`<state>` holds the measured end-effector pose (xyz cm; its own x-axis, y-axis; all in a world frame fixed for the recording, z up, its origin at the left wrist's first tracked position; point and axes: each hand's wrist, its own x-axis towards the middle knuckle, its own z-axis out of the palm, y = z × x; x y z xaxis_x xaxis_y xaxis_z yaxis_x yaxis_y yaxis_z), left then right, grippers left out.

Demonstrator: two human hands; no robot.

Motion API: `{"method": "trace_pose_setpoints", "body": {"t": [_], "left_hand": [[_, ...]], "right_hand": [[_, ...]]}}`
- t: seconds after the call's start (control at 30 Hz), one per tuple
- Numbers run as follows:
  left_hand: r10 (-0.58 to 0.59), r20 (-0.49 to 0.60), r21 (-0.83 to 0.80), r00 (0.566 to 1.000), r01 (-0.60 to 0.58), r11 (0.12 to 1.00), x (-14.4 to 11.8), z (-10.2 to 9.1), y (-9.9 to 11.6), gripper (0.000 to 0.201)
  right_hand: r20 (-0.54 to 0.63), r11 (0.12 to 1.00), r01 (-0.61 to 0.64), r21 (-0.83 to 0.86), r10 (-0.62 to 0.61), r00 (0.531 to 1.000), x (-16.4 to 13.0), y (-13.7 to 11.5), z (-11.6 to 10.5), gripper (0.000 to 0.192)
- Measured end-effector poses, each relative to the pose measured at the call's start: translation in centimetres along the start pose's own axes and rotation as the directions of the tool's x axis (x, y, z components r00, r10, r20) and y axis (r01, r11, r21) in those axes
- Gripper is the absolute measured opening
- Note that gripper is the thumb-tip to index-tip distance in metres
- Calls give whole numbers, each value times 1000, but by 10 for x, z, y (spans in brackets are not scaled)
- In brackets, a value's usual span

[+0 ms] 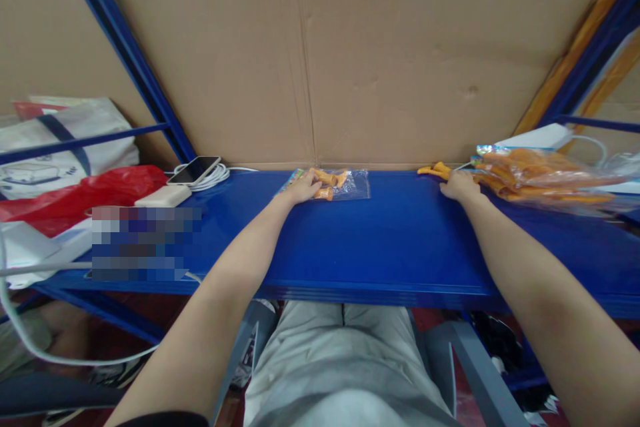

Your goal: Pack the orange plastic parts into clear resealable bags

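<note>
A blue shelf (390,240) runs across the view, backed by a wall of brown cardboard (350,47) between blue uprights. At its far edge the left hand (303,188) lies flat, fingers spread and pressing on the near left corner of a clear bag (350,185); the bag lies just beyond and right of the fingertips and holds orange toys (327,180), about 3, though the count is hard to tell through the plastic. Well apart to the right, the right hand (460,185) rests palm down with fingers curled loosely, touching 1 loose orange toy (434,171) that lies just left of its fingertips. Just right of that hand is 1 big bag (545,180) stuffed with many orange toys, too many to count. On the left lie 1 phone (194,170) on a coiled white cable (217,177), 1 white charger (163,196), 1 red bag (80,197) and 1 white tote (65,140). Nothing lies between the 2 hands.
</note>
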<state>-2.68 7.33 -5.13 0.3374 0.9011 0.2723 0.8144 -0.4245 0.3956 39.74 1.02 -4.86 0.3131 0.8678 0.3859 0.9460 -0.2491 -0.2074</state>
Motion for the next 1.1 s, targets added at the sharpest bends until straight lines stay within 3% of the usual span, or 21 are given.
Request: {"method": "trace_pose_setpoints", "body": {"t": [0.1,0.23,0.4,0.63,0.83,0.93,1.1], "left_hand": [[-1,6,33,1000,1,999,-1,-1,2,20],[-5,12,58,1000,4,998,-2,-2,5,20],[-12,13,44,1000,11,999,-3,-4,6,21],[-40,29,76,999,38,996,-6,-6,10,21],[-16,17,51,1000,15,999,-5,-5,9,20],[-2,12,45,1000,2,999,-5,-5,8,19],[6,19,39,1000,-6,999,-6,-6,9,19]], "right_hand": [[88,989,-142,-35,145,986,-3,-3,-2,47],[82,957,-288,19,286,955,-6,-7,-8,50],[150,945,-327,14,321,935,-7,-2,-9,59],[152,991,-134,-20,136,979,-2,1,-6,52],[169,998,13,-67,-2,986,-4,-21,-4,40],[102,989,123,-82,-115,988,-8,-33,-5,35],[6,968,193,160,-196,981,-9,-50,-11,29]]}}
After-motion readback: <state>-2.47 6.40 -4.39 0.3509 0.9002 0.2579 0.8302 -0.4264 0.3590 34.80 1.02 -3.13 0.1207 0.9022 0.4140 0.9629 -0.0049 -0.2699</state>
